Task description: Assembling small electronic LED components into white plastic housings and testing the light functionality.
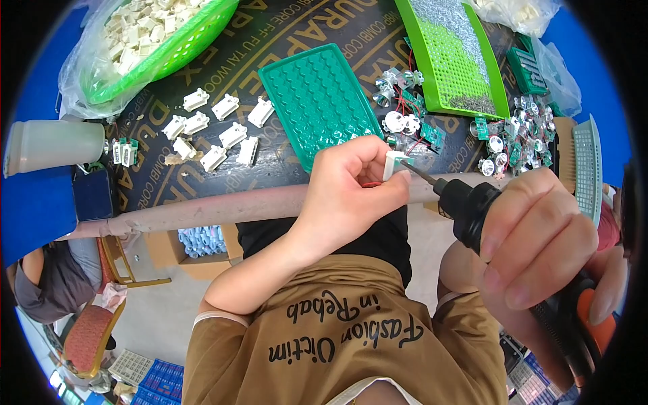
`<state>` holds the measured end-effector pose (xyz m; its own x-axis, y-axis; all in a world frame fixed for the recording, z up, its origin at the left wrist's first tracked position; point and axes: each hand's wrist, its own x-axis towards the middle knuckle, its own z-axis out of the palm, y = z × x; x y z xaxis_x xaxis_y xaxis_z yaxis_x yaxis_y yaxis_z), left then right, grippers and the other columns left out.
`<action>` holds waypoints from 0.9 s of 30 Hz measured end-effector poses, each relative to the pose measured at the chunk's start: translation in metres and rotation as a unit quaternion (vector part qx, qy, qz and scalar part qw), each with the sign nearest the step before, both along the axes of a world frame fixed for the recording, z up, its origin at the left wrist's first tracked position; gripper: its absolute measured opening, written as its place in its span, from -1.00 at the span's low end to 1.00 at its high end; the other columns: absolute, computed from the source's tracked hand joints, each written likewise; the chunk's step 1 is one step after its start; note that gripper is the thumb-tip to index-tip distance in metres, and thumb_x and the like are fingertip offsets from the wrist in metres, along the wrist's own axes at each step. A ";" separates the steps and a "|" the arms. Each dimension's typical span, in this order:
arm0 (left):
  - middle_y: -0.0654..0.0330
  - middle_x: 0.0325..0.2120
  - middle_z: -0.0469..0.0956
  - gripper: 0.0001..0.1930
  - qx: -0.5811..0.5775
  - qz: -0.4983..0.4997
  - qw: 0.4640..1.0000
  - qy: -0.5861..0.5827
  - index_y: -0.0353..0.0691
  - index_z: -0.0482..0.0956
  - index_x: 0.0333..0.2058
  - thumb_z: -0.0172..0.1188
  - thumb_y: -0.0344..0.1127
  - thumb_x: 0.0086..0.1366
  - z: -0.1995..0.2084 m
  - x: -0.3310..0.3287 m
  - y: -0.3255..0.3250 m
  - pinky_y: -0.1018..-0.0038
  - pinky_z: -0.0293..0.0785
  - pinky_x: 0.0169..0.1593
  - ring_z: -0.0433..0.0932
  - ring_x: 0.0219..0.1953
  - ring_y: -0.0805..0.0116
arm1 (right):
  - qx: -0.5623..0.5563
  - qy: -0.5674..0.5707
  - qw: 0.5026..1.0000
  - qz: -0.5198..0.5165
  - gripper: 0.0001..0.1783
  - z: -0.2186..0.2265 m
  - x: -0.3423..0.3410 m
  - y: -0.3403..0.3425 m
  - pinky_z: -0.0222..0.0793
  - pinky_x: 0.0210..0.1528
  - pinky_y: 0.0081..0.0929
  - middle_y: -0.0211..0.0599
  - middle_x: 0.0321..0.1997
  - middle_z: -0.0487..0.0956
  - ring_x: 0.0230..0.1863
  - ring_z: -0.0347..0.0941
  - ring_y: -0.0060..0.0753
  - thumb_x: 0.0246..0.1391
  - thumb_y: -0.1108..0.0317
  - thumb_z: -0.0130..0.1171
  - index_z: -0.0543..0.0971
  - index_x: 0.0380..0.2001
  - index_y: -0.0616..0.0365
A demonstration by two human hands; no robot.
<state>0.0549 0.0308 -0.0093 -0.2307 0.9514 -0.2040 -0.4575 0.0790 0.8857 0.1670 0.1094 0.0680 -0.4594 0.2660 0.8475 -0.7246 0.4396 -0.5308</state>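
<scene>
My left hand (358, 179) pinches a small white plastic housing (391, 164) between thumb and fingers, above the table's front edge. A bit of green circuit board shows on the housing, and a red wire peeks out by the palm. In my right hand (540, 236) is a black electric screwdriver (466, 206), the fingers wrapped round its body. Its thin bit points left and its tip meets the housing at the green part; whether a screw is there is hidden. Just beyond the left hand lies a green tray (317, 94) with rows of small hollows.
Several white housings (233, 135) lie to the left. A green basket (192, 50) of white parts stands far left, near a translucent cup (57, 148). A lime-green tray (455, 88) holds small screws. Lamp reflectors with boards (523, 138) are heaped right. Another person (50, 277) sits lower left.
</scene>
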 end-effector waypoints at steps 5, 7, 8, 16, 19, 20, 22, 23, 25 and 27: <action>0.38 -0.68 0.41 -0.89 0.030 0.029 0.999 0.016 -0.32 0.38 -0.59 0.13 -0.54 0.01 -0.004 0.005 0.001 0.74 0.23 -0.54 0.31 -0.60 0.75 | -0.001 0.023 1.000 -0.011 -0.31 -0.005 0.007 0.010 0.31 -0.61 -0.67 -0.48 -0.59 0.42 -0.68 0.35 -0.61 -0.32 -0.36 0.14 0.35 -0.25 -0.09; 0.37 -0.69 0.41 -0.89 0.025 0.027 0.999 0.025 -0.32 0.38 -0.59 0.14 -0.54 0.00 -0.004 0.005 0.001 0.74 0.23 -0.54 0.31 -0.60 0.75 | -0.001 0.032 0.999 -0.016 -0.31 -0.008 -0.002 0.008 0.31 -0.61 -0.67 -0.47 -0.59 0.42 -0.68 0.36 -0.60 -0.32 -0.37 0.14 0.34 -0.26 -0.09; 0.37 -0.69 0.41 -0.89 0.020 0.025 0.999 0.035 -0.32 0.38 -0.59 0.14 -0.54 0.00 -0.004 0.005 0.000 0.73 0.24 -0.54 0.31 -0.60 0.75 | -0.001 0.037 0.999 -0.018 -0.31 -0.009 -0.001 0.009 0.32 -0.62 -0.67 -0.47 -0.59 0.42 -0.68 0.36 -0.60 -0.32 -0.37 0.14 0.34 -0.26 -0.09; 0.38 -0.71 0.39 -0.88 0.019 0.023 0.998 0.050 -0.32 0.38 -0.59 0.17 -0.51 -0.01 -0.008 0.007 0.001 0.72 0.21 -0.55 0.28 -0.61 0.75 | -0.005 0.037 0.999 0.002 -0.29 -0.013 -0.003 0.014 0.32 -0.61 -0.67 -0.46 -0.56 0.43 -0.66 0.37 -0.60 -0.32 -0.40 0.11 0.33 -0.27 -0.07; 0.39 -0.71 0.38 -0.87 0.009 0.015 0.999 0.050 -0.32 0.38 -0.60 0.18 -0.51 -0.02 -0.007 0.006 0.001 0.73 0.21 -0.55 0.27 -0.61 0.76 | -0.003 0.030 1.000 0.001 -0.29 -0.011 -0.001 0.015 0.32 -0.61 -0.67 -0.46 -0.56 0.43 -0.66 0.37 -0.60 -0.32 -0.40 0.10 0.33 -0.26 -0.06; 0.39 -0.71 0.38 -0.87 0.000 0.009 0.999 0.046 -0.31 0.38 -0.60 0.18 -0.51 -0.02 -0.006 0.006 0.001 0.73 0.21 -0.54 0.27 -0.60 0.76 | -0.002 0.021 1.000 -0.004 -0.28 -0.009 -0.001 0.015 0.32 -0.61 -0.68 -0.47 -0.56 0.43 -0.66 0.36 -0.61 -0.31 -0.40 0.10 0.34 -0.25 -0.06; 0.39 -0.70 0.39 -0.87 0.019 0.003 0.997 0.070 -0.32 0.38 -0.59 0.18 -0.51 -0.02 -0.007 0.005 0.000 0.73 0.22 -0.54 0.28 -0.59 0.76 | 0.012 -0.017 1.000 -0.010 -0.29 0.008 0.001 0.013 0.30 -0.63 -0.70 -0.48 -0.56 0.43 -0.67 0.36 -0.62 -0.31 -0.39 0.11 0.35 -0.24 -0.06; 0.39 -0.69 0.40 -0.87 0.036 -0.003 0.995 0.093 -0.32 0.39 -0.59 0.19 -0.51 -0.02 -0.007 0.004 -0.002 0.73 0.23 -0.53 0.29 -0.59 0.77 | 0.024 -0.058 0.998 -0.016 -0.29 0.016 0.001 0.013 0.28 -0.64 -0.72 -0.49 -0.56 0.44 -0.68 0.35 -0.63 -0.31 -0.39 0.11 0.36 -0.24 -0.07; 0.38 -0.58 0.44 -0.94 0.040 -0.036 0.994 0.091 -0.30 0.46 -0.45 0.12 -0.58 0.06 -0.001 0.000 -0.004 0.73 0.33 -0.47 0.39 -0.53 0.69 | 0.015 -0.041 0.998 -0.041 -0.25 0.025 0.007 0.021 0.19 -0.62 -0.71 -0.52 -0.58 0.38 -0.68 0.28 -0.66 -0.34 -0.42 0.10 0.36 -0.26 -0.03; 0.38 -0.58 0.44 -0.87 0.006 -0.020 1.000 -0.005 -0.33 0.49 -0.34 0.13 -0.56 0.08 0.004 -0.001 -0.004 0.71 0.37 -0.43 0.43 -0.52 0.62 | -0.014 -0.012 0.996 -0.086 -0.18 0.031 0.013 0.033 0.01 -0.57 -0.68 -0.57 -0.64 0.28 -0.69 0.15 -0.71 -0.40 -0.48 0.07 0.38 -0.31 0.03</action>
<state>0.0541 0.0264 -0.0056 -0.1895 0.9624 -0.1947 -0.4633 0.0872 0.8819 0.1802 0.1426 0.0994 -0.4255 0.3654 0.8279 -0.6262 0.5415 -0.5608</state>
